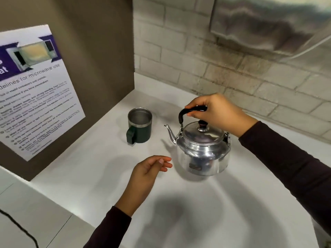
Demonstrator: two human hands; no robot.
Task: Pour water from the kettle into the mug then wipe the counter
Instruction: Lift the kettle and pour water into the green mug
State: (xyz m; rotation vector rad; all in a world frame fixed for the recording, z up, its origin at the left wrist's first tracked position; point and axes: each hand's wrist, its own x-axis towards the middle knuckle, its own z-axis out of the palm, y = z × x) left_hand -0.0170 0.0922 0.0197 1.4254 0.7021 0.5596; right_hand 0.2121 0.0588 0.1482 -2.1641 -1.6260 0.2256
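Note:
A shiny metal kettle (202, 151) with a black handle and a lid knob stands on the white counter (206, 212), its spout pointing left. My right hand (218, 111) is closed around the black handle from above. A dark green mug (139, 127) with a steel inside stands upright to the kettle's left, its handle facing me; its inside looks empty. My left hand (148, 170) hovers open just left of the kettle's base, fingers loosely curled, holding nothing.
A brown side panel (89, 56) with a microwave guidelines poster (35, 92) walls off the left. A white brick wall (232, 76) runs along the back, with a steel hood (268, 20) overhead at right. A black cable (19, 228) lies at the lower left.

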